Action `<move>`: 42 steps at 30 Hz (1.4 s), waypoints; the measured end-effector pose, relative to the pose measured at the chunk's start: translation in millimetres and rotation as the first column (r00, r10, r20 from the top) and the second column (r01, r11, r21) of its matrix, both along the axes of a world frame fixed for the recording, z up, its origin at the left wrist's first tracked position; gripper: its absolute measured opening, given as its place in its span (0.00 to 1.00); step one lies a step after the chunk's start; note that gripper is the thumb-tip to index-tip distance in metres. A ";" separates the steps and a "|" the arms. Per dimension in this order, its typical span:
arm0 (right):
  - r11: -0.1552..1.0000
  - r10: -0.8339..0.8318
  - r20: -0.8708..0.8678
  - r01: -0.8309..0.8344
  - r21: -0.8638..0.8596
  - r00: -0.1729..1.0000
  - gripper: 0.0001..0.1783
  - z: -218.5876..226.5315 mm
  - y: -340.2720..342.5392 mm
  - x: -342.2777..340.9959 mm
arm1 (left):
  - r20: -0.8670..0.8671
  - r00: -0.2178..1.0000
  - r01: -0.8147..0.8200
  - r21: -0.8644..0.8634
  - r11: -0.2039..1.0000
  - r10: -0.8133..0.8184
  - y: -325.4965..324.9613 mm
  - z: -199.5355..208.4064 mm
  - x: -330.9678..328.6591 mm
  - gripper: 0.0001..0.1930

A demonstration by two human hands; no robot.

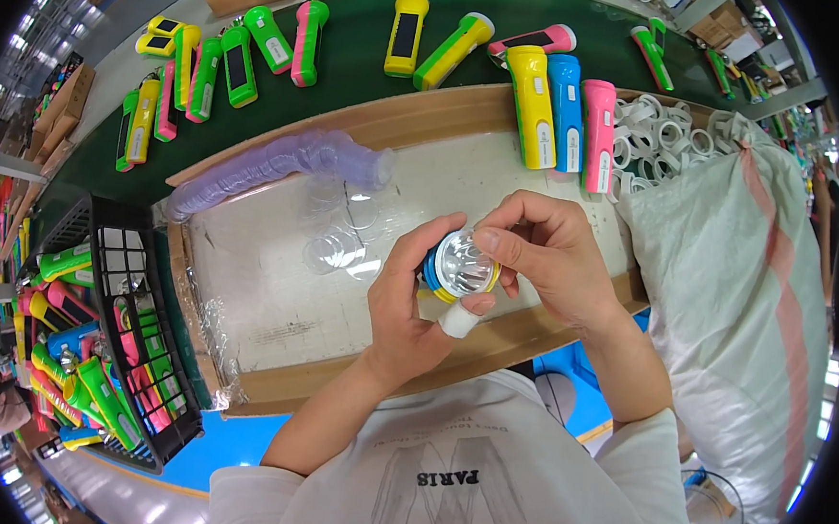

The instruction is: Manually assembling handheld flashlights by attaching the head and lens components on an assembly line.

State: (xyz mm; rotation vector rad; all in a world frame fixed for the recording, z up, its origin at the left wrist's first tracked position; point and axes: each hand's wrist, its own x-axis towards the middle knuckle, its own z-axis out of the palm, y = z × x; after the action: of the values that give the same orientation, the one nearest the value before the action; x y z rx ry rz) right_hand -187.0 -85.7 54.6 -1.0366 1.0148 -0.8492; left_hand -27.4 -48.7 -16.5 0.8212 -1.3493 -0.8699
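My left hand (411,305) is wrapped round a flashlight (465,265) whose round silver reflector faces up toward me. Blue and yellow show at the edges of its head; the rest of the body is hidden by my fingers. A white wrap covers my left thumb. Over the right side of the reflector, my right hand (552,256) has its thumb and forefinger pressed together at the rim. Whether a thin clear disc is pinched there I cannot make out. Clear round lenses (335,253) lie on the work surface left of my hands.
A long row of stacked clear lenses (267,168) lies along the cardboard-edged tray (271,335). Yellow, blue and pink flashlights (565,112) stand at its far right, beside white rings (667,133) and a white sack (726,281). More flashlights lie on the green belt (344,84) and fill a black crate (136,341).
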 end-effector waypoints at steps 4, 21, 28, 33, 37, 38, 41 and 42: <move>0.998 -0.037 -0.036 0.035 -0.057 0.999 0.07 -2.9 2.0 3.3 | -0.028 0.999 0.023 -0.044 0.999 -0.024 -0.6 -6.2 5.0 0.31; 0.943 -0.138 -0.172 0.076 -0.323 0.975 0.07 -8.2 16.9 4.6 | 0.239 0.964 0.118 0.008 0.993 -0.116 -2.7 5.6 18.0 0.28; 0.970 -0.111 -0.086 0.089 -0.227 0.990 0.06 -5.8 16.7 6.4 | 0.137 0.989 0.075 -0.087 0.993 -0.063 -2.8 -2.8 17.1 0.24; 0.979 -0.101 -0.145 0.073 -0.192 0.984 0.05 -3.5 15.5 8.3 | 0.439 0.899 0.081 -0.187 0.979 0.009 -11.3 9.0 26.2 0.27; 0.961 -0.149 -0.269 0.075 -0.265 0.952 0.05 -5.0 15.0 8.4 | 0.469 0.883 0.122 -0.169 0.978 -0.028 -9.6 12.9 24.0 0.28; 0.973 -0.121 -0.218 0.073 -0.218 0.968 0.06 -5.2 15.1 8.1 | 0.333 0.936 0.133 -0.034 0.991 -0.114 -6.6 13.3 22.7 0.28; 0.986 -0.080 -0.049 0.072 -0.148 0.996 0.08 -3.3 16.3 9.9 | -0.063 0.968 0.249 0.237 0.939 -0.241 -4.0 13.9 26.7 0.28; 0.990 -0.070 0.066 0.077 -0.120 0.995 0.09 -5.0 17.5 11.1 | -0.208 0.948 0.296 0.304 0.906 -0.240 -3.3 13.0 27.8 0.28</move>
State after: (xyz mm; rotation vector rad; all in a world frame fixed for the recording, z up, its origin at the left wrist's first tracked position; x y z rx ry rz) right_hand -175.8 -68.2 49.6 -1.0745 0.9628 -1.0083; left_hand 0.4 -52.0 -3.5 0.8070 -1.1994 -1.3830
